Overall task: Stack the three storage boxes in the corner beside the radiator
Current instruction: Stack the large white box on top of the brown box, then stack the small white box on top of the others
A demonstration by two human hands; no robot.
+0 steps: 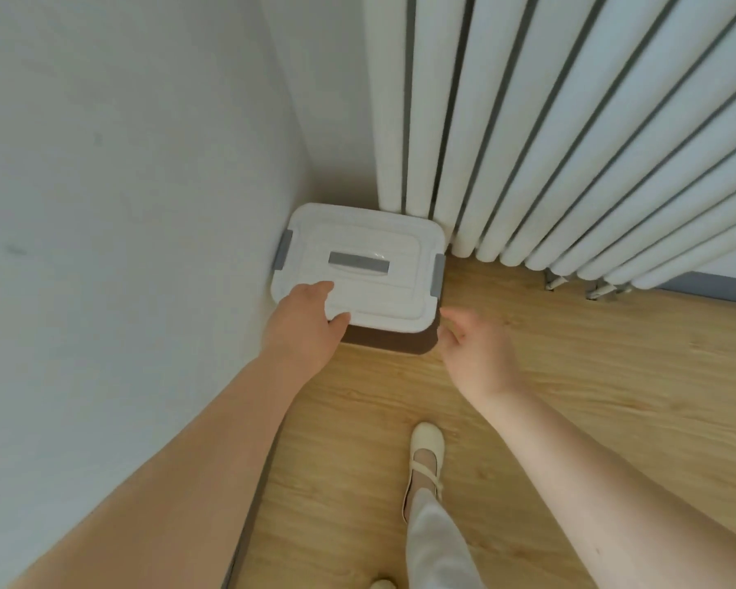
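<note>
A white storage box (383, 257) with a grey lid handle and grey side clips sits in the corner between the left wall and the white radiator (527, 133). From above I see only its lid; whatever is beneath it is hidden. My left hand (307, 325) rests on the lid's near left corner, fingers flat on top and thumb along the front edge. Just off the box's near right corner hovers my right hand (472, 350), fingers spread and apart from the box, holding nothing.
The white wall (124, 206) runs close along the left. Wooden floor (591, 397) stretches right and toward me. My foot in a cream shoe (425, 452) stands behind the box. Radiator feet (595, 291) touch the floor at right.
</note>
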